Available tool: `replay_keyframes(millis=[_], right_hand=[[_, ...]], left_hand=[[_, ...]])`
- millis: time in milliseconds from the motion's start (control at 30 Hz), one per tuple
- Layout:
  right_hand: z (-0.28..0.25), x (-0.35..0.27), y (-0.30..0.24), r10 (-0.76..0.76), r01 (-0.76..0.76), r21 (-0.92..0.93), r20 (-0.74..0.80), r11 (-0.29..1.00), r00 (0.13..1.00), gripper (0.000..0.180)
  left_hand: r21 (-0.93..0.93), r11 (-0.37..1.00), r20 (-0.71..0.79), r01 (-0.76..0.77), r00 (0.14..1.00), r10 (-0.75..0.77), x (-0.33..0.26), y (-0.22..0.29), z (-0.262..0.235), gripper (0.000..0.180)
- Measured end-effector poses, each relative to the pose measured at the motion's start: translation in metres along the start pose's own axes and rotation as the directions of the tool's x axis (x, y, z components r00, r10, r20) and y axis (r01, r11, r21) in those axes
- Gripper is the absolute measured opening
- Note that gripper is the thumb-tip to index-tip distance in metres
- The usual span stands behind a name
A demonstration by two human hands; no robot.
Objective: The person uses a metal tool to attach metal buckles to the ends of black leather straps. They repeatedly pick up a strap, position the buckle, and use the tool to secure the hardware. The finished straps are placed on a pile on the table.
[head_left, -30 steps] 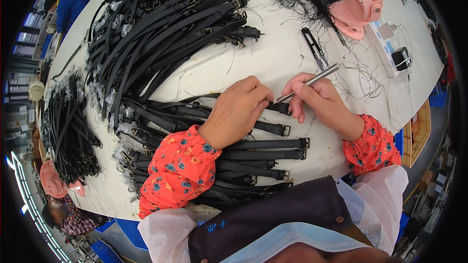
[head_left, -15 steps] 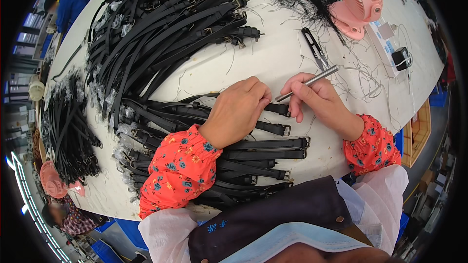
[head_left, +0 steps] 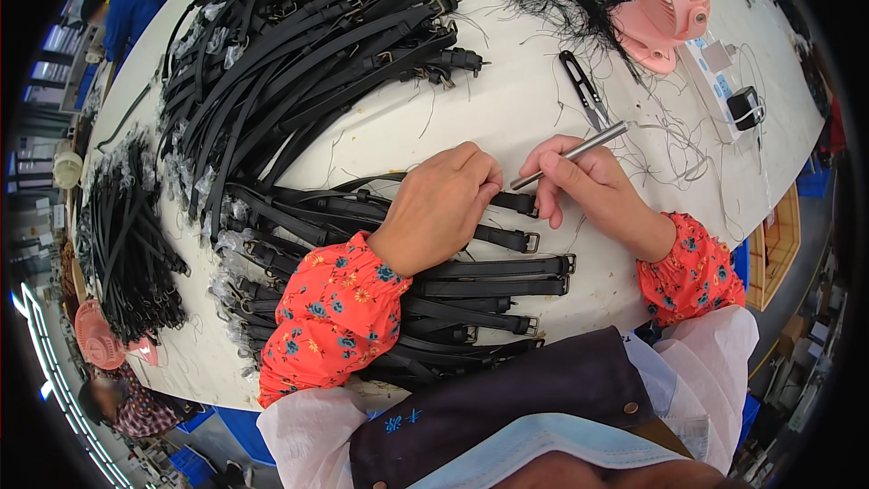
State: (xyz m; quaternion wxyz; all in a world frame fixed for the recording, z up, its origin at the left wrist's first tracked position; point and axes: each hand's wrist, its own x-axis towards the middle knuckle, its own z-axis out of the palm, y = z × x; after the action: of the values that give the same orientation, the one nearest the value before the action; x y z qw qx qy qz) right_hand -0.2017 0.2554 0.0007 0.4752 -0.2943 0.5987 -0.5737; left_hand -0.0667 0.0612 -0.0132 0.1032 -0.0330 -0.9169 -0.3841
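Observation:
My left hand (head_left: 444, 204) is closed, fingertips pinched together, over a black buckled strap (head_left: 516, 203) whose buckle end sticks out to the right. The fingertips partly hide where they meet the strap. My right hand (head_left: 587, 183) grips a slim silver pen-shaped tool (head_left: 579, 152) with a thin cord at its upper end. The tool's lower tip points left, close to my left fingertips. Below my left wrist, several more black straps (head_left: 498, 288) lie side by side, their metal buckles toward the right and clear plastic wrap around their left ends.
A large pile of black straps (head_left: 299, 63) covers the upper left, and a smaller bundle (head_left: 136, 244) lies at far left. Black thread snips (head_left: 584, 91), a pink fan (head_left: 656, 4), a white power strip (head_left: 715, 91) and loose threads (head_left: 561, 4) are beyond my right hand.

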Motion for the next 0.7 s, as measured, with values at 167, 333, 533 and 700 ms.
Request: replay_keyframes(millis=[167,333,533,700], right_hand=[[0.0008,0.0003,-0.0026,0.002,-0.002,-0.007,0.005,1.000,1.000,0.037],[0.0012,0.0002,-0.0033,0.002,-0.002,-0.012,0.006,1.000,1.000,0.038],[0.0012,-0.0003,-0.0037,0.001,-0.001,-0.003,-0.005,1.000,1.000,0.038],[-0.0002,0.0002,-0.0016,-0.010,0.010,0.007,-0.025,1.000,1.000,0.038]], left_hand=[[-0.008,1.000,-0.002,-0.001,1.000,0.001,-0.0002,0.0002,-0.0008,0.005],[0.000,1.000,-0.006,-0.016,1.000,0.016,-0.0007,-0.0018,-0.0001,0.005],[-0.070,0.979,0.009,0.191,0.982,-0.191,0.0004,0.0022,-0.0026,0.004],[-0.330,0.897,-0.091,0.294,0.936,-0.340,0.0015,-0.0002,-0.0018,0.007]])
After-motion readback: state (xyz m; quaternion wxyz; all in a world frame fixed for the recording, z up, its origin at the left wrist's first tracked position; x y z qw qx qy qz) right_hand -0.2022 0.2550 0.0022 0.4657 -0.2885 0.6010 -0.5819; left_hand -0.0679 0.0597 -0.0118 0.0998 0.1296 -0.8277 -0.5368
